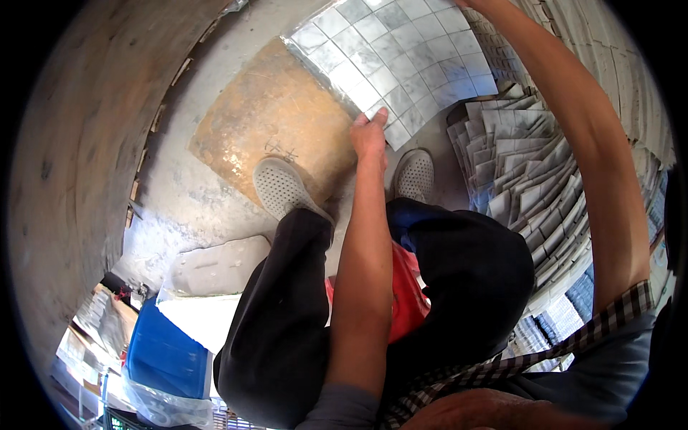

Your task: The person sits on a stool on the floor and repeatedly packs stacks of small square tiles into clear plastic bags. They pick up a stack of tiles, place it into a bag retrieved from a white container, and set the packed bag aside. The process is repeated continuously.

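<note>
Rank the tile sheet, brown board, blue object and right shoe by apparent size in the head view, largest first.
1. Tile sheet and brown board: too alike to rank
2. Blue object
3. Right shoe

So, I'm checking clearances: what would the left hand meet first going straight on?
The left hand would likely meet the marbled tile sheet, whose edge it holds; whether it would pass over or under is unclear.
</note>
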The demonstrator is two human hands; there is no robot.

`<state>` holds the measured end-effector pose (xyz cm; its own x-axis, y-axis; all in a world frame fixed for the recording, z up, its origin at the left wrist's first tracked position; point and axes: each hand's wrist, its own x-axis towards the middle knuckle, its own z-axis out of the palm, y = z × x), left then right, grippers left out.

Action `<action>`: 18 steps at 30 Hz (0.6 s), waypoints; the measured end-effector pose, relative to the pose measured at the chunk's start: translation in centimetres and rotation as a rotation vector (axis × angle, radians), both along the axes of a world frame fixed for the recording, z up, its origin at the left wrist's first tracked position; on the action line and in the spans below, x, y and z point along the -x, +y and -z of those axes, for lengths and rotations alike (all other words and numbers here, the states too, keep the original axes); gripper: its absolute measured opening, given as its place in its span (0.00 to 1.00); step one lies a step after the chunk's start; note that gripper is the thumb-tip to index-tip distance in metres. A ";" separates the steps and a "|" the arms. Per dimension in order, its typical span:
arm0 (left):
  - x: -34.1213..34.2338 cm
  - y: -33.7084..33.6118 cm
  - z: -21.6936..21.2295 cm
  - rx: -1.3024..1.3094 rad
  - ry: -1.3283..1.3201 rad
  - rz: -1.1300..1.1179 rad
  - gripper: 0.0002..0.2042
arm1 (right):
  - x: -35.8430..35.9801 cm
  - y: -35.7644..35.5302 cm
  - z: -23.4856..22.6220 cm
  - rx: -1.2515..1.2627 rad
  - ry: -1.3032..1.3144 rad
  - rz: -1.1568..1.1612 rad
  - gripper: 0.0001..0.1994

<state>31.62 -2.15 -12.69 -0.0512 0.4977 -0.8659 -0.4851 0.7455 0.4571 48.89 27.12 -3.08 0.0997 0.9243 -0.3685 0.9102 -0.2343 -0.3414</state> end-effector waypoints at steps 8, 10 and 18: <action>0.1 0.2 -0.2 -0.010 0.020 0.003 0.11 | -1.0 0.6 2.1 0.040 0.099 0.043 0.37; 0.1 0.1 -0.1 -0.027 0.042 0.031 0.12 | -0.8 0.6 1.9 0.074 0.104 0.052 0.33; -0.1 0.0 -0.2 -0.048 0.076 -0.041 0.11 | -1.4 0.6 4.7 -0.037 0.230 0.137 0.32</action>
